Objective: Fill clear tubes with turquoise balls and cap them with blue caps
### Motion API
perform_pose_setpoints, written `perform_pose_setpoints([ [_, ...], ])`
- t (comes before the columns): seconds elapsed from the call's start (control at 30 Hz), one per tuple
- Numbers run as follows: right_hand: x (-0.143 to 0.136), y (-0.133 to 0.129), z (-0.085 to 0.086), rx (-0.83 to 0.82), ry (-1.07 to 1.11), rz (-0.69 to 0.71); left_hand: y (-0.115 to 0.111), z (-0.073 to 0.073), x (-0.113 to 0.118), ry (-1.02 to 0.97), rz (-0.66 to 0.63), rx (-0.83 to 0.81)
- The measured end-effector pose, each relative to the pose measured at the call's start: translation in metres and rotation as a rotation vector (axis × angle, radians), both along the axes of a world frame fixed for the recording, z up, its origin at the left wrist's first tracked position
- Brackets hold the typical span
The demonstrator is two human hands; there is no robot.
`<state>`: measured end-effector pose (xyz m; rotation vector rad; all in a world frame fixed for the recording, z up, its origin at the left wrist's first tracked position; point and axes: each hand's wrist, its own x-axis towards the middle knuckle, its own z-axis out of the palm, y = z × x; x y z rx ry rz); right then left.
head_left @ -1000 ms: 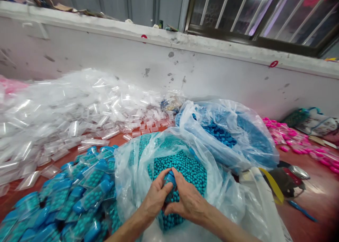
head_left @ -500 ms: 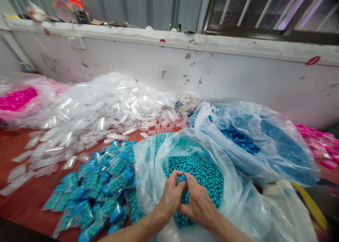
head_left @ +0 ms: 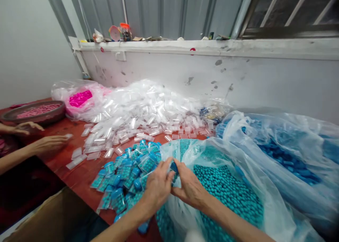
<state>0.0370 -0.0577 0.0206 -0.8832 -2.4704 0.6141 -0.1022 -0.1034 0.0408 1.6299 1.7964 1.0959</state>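
Both of my hands are closed on one small clear bottle with a blue cap (head_left: pixel 174 167), at the left rim of the bead bag. My left hand (head_left: pixel 158 182) grips its body, most of which the fingers hide. The fingertips of my right hand (head_left: pixel 188 185) press against the cap. Below and to the right, an open plastic bag (head_left: pixel 182 213) holds many teal beads (head_left: pixel 230 192). Just left of my hands lies a heap of flat, clear bottles filled with teal beads and capped in blue (head_left: pixel 127 175).
Empty clear bottles (head_left: pixel 148 111) are piled along the wall. A bag of blue caps (head_left: pixel 288 161) stands at right, a bag of pink pieces (head_left: pixel 81 98) at far left. Beside a round tray (head_left: pixel 50 118), another person's hands (head_left: pixel 50 143) reach in, one at a clear bottle.
My view has swung left, bringing the other person's hands and the round tray into sight. My hands, still on the capped bottle, have moved from over the beads to the bag's left rim.
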Motion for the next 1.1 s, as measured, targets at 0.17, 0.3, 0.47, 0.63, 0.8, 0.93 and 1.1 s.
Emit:
perform_pose_setpoints([
  [0.17, -0.068, 0.009, -0.002, 0.165, -0.094, 0.220, 0.022, -0.026, -0.112, 0.371, 0.122, 0.091],
  [0.3, -0.109, 0.010, -0.018, 0.204, -0.171, 0.236, 0.020, -0.071, -0.167, 0.479, -0.002, -0.008],
  [0.47, -0.136, 0.005, -0.029, 0.189, -0.130, 0.249, -0.015, -0.100, -0.178, 0.526, -0.005, 0.027],
  [0.63, -0.153, -0.012, -0.032, 0.157, -0.121, 0.250, -0.052, -0.113, -0.194, 0.500, 0.075, 0.062],
  [0.8, -0.173, -0.029, -0.041, 0.112, -0.163, 0.286, -0.087, -0.119, -0.205, 0.506, 0.197, 0.044],
  [0.93, -0.171, -0.034, -0.028, 0.126, -0.207, 0.381, -0.109, -0.111, -0.199, 0.535, 0.383, 0.051],
  [1.1, -0.117, -0.047, -0.007, 0.201, -0.319, 0.691, -0.099, -0.103, -0.219, 0.515, 0.478, 0.064],
])
